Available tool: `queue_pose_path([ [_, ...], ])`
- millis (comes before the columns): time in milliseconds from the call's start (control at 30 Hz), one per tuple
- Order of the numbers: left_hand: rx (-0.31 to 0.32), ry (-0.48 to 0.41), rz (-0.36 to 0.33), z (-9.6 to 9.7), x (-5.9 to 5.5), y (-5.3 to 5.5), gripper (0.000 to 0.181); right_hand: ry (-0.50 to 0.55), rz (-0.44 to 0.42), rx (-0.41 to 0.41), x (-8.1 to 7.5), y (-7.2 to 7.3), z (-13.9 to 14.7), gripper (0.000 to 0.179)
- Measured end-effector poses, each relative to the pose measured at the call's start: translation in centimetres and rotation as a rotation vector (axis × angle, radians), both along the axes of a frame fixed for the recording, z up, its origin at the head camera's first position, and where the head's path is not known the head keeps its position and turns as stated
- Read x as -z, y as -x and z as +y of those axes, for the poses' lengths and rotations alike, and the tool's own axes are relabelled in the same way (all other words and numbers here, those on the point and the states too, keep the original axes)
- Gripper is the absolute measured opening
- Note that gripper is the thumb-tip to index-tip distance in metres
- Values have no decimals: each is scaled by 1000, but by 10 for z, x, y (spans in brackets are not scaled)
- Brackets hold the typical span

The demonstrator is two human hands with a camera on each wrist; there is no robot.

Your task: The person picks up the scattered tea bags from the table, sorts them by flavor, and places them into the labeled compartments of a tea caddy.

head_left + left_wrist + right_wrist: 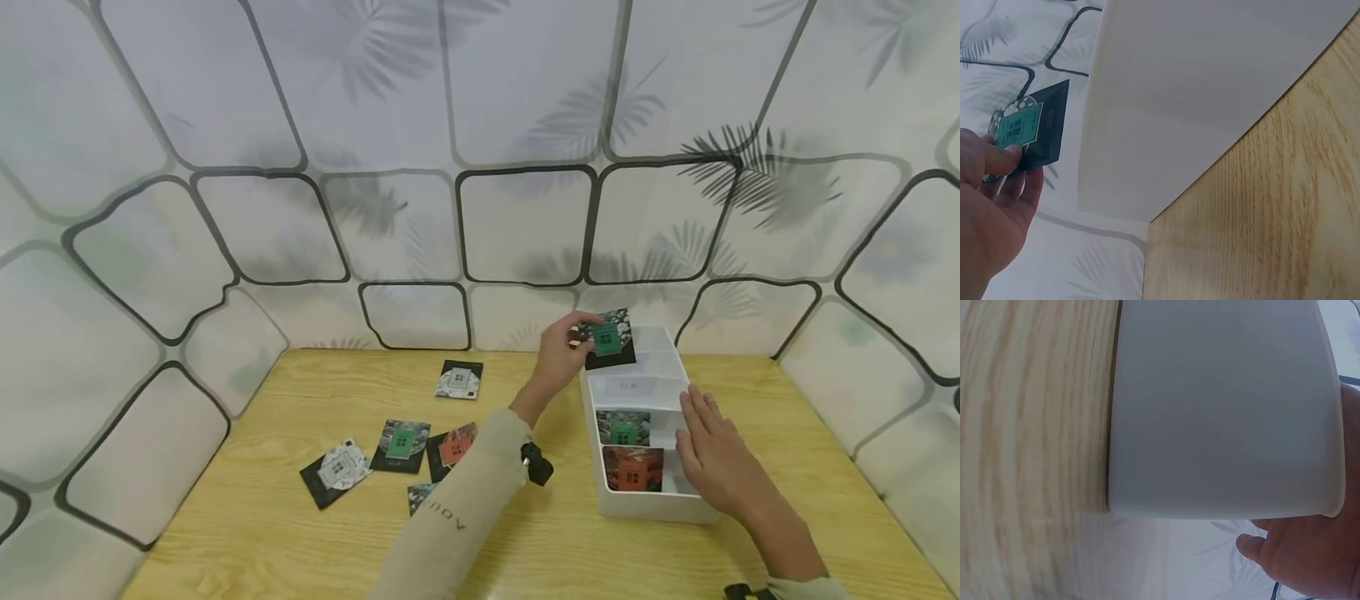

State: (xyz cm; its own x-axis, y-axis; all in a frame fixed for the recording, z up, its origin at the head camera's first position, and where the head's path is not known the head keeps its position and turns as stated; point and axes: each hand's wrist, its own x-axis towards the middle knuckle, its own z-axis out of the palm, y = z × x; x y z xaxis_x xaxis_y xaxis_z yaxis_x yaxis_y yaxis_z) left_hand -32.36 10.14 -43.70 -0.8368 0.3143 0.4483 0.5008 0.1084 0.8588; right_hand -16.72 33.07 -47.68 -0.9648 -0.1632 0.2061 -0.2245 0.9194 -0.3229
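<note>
From the head camera I see my left hand [558, 354] pinching a dark packet with a green label [607, 339], thumb on its face and fingers behind. It holds the packet tilted above the far end of the white box [652, 505], toward one o'clock from the table's middle. The left wrist view shows the same packet [1025, 131] in the fingers [1004, 159], just beside the box wall [1166, 94].

My right hand [712, 454] lies flat with straight fingers on the box's right rim, at about four o'clock, gripping nothing. Inside the box, a green packet [622, 427] sits in one compartment and a red packet [633, 468] in the one nearer me.

On the wooden table [247, 533], toward eight o'clock, loose packets lie spread: a white one [459, 380], a second white one [337, 471], a green one [401, 446] and a red one [453, 448].
</note>
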Motion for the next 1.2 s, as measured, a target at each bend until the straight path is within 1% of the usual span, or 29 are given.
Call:
queue_pose_path([
  [167, -22, 43, 28, 7, 3, 3, 38, 3, 16, -1, 1, 0, 1, 60],
  [400, -42, 100, 61, 13, 11, 9, 39, 9, 55, -6, 1, 0, -1, 59],
  [567, -48, 128, 84, 13, 13, 9, 38, 12, 33, -3, 0, 1, -1, 59],
  [700, -34, 139, 87, 12, 16, 8, 38, 12, 13, 1, -1, -2, -1, 60],
  [833, -22, 145, 90, 11, 18, 9, 39, 11, 14, 1, -1, -1, -1, 59],
  [967, -18, 154, 69, 12, 20, 8, 38, 13, 10, 6, 0, -1, 0, 59],
  [1033, -5, 156, 70, 12, 21, 8, 36, 11, 9, 11, -1, -1, 0, 60],
  [1200, 9, 129, 120, 10, 24, 9, 33, 6, 14, 14, -1, -2, -2, 59],
])
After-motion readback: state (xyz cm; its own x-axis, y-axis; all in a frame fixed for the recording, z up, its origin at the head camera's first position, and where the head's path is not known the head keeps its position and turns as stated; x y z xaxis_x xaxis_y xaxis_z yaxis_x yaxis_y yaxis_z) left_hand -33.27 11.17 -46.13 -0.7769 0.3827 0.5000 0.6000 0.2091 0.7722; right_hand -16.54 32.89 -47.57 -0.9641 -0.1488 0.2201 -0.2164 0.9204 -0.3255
